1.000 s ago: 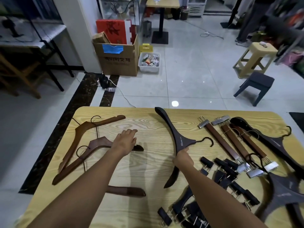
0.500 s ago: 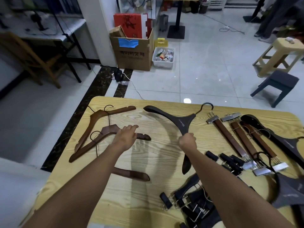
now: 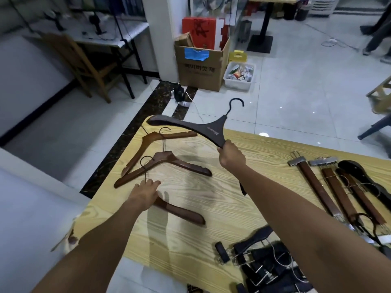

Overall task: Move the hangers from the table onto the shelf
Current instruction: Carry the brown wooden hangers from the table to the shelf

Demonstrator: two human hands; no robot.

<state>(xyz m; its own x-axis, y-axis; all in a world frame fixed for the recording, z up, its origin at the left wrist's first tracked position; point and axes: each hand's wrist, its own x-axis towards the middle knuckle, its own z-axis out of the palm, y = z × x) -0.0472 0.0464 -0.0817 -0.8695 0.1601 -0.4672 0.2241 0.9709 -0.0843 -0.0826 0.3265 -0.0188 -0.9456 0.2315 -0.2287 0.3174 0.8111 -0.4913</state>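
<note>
My right hand (image 3: 231, 154) is shut on one arm of a black hanger (image 3: 190, 126) and holds it in the air above the far left part of the wooden table (image 3: 211, 240), hook pointing away. My left hand (image 3: 145, 193) lies closed over the neck of a brown wooden hanger (image 3: 182, 213) that rests flat near the table's left edge. Two more brown hangers (image 3: 179, 166) (image 3: 146, 142) lie beyond it. Brown clip hangers (image 3: 317, 187) and a pile of black clip hangers (image 3: 260, 265) lie on the right. No shelf is in view.
On the floor beyond the table stand a cardboard box (image 3: 201, 68) and a white plastic bin (image 3: 239, 76). A wooden chair (image 3: 80, 60) sits at a desk far left. A dark stool (image 3: 378, 121) shows at the right edge.
My right hand lifted the black hanger off the table and swung it up and left. My left hand drew back from the middle brown hanger onto the nearer one. The view turned left.
</note>
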